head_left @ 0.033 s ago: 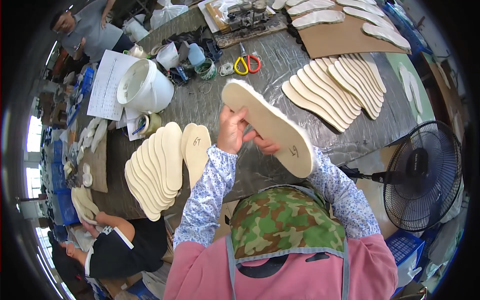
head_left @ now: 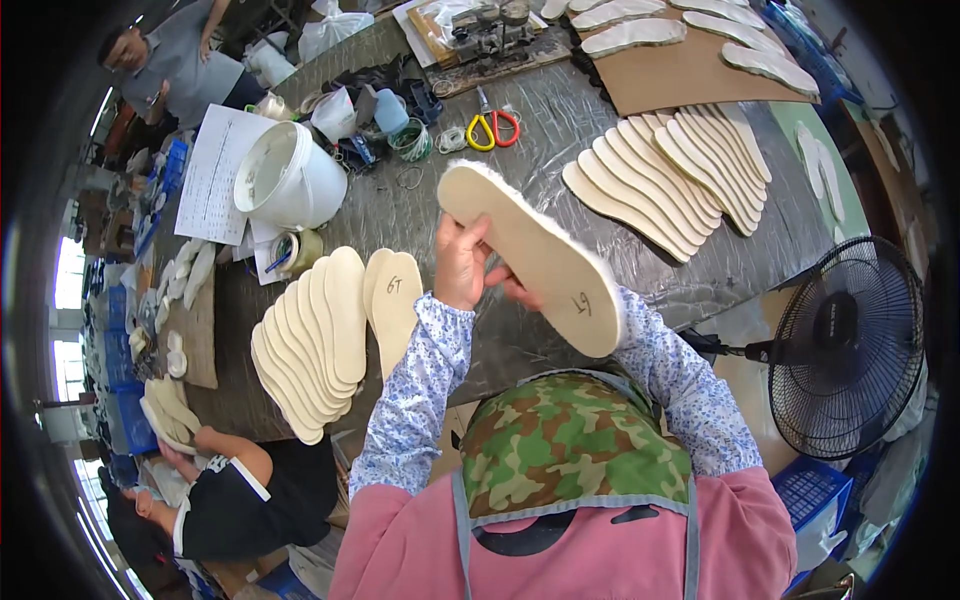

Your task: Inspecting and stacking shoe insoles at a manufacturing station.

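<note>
Head view; clock centred on the held insole, 12 at the top edge.

Item 1: held insole [head_left: 540,262]. Beige, with a handwritten mark near the lower end and white fleece along the far edge. Raised over the table [head_left: 555,125], tilted, one end toward 11, the other toward 5.

Item 2: left hand [head_left: 460,262]. Pinching the held insole at its 9 o'clock edge, thumb flat on the beige face.

Item 3: right hand [head_left: 520,290]. Fingers at the 8 o'clock edge; palm and thumb hidden behind, so how firmly it grips cannot be told.

Change noted: against the previous picture, the held insole has slipped slightly toward 9, and less of the right fingers shows over its face. Judged a small resettling of grip, the piece remaining under handling; both fans look unaltered.

Surroundings: fan of beige insoles [head_left: 308,345] at 8; marked pair of insoles [head_left: 396,300], nearer, between 8 and 9; second fan of beige insoles [head_left: 650,190] at 2; scissors [head_left: 495,119], red and yellow handles, between 11 and 12; white bucket [head_left: 308,180] toward 10; brown board [head_left: 650,78] bearing fleecy insoles [head_left: 635,37] at 1; black electric fan [head_left: 840,345] between 3 and 4.
</note>
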Available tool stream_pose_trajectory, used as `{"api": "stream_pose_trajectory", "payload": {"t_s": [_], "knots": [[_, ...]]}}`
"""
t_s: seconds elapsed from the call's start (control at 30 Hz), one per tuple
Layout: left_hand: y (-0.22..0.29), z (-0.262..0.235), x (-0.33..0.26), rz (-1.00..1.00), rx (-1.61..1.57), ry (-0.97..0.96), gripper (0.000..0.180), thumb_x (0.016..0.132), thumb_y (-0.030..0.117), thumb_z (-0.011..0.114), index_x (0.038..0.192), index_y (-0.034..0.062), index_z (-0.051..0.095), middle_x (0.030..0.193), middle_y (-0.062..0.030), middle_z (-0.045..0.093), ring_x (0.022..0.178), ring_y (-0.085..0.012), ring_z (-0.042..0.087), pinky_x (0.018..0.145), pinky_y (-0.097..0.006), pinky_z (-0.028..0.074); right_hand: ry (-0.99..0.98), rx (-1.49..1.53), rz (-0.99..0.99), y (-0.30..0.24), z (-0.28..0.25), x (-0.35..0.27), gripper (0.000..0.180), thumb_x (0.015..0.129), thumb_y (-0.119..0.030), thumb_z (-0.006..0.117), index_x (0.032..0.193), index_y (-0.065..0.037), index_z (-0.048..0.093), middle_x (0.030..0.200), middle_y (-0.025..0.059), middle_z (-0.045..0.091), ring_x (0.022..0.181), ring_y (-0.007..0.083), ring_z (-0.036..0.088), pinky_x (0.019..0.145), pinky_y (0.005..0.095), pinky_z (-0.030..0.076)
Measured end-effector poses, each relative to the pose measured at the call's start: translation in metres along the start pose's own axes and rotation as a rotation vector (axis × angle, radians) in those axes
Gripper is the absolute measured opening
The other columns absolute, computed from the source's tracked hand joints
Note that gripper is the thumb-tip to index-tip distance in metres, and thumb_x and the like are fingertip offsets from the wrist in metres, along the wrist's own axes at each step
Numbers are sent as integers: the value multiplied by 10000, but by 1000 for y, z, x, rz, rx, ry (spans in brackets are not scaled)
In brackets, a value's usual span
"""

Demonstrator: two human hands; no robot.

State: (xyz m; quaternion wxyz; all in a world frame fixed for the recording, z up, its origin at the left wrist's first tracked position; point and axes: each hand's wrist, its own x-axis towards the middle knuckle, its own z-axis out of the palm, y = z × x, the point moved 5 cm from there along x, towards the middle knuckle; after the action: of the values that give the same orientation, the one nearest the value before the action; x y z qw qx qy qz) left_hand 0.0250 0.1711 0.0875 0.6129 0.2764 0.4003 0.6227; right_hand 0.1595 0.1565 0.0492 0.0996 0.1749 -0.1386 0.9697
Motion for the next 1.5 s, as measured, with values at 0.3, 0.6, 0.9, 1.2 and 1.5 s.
{"api": "stream_pose_trajectory", "payload": {"t_s": [0.3,0.6,0.9,1.2,1.5], "knots": [[0,-29,-9,195,110,116,404,908,7,597,1280,36,444,1245,-80,555,1127,-163,547,990,-311,423,856,-672,-182,-23,-20,-41,432,956,-377,593,1190,-16,616,1100,56,674,919,130,649,861,309,511],[37,1,-27,274,220,-10,321,919,48,594,1212,43,463,1156,-55,549,1071,-122,524,969,-289,410,880,-847,-195,-7,-28,-42,333,876,-185,720,1172,-48,657,1030,0,688,935,90,622,871,270,479],[53,27,-47,253,464,-251,515,860,-8,594,1355,36,458,1215,-59,554,1101,-131,551,970,-283,437,828,-878,-235,-10,-30,-33,358,891,-107,651,1243,-46,623,1127,21,668,1060,124,588,982,311,421],[73,48,-74,529,950,-258,598,794,-16,611,1370,46,464,940,-2,418,878,-124,432,867,-251,384,790,-898,-243,-9,-38,-13,325,900,-86,616,1223,-49,637,1141,12,662,1090,127,569,1012,327,398],[81,50,-89,671,1025,-310,639,743,-61,629,1357,37,480,921,-42,407,826,-166,422,798,-273,392,814,-985,-261,-22,-45,10,271,867,-55,612,1132,-40,666,1077,20,678,1048,125,591,963,298,427]]}}
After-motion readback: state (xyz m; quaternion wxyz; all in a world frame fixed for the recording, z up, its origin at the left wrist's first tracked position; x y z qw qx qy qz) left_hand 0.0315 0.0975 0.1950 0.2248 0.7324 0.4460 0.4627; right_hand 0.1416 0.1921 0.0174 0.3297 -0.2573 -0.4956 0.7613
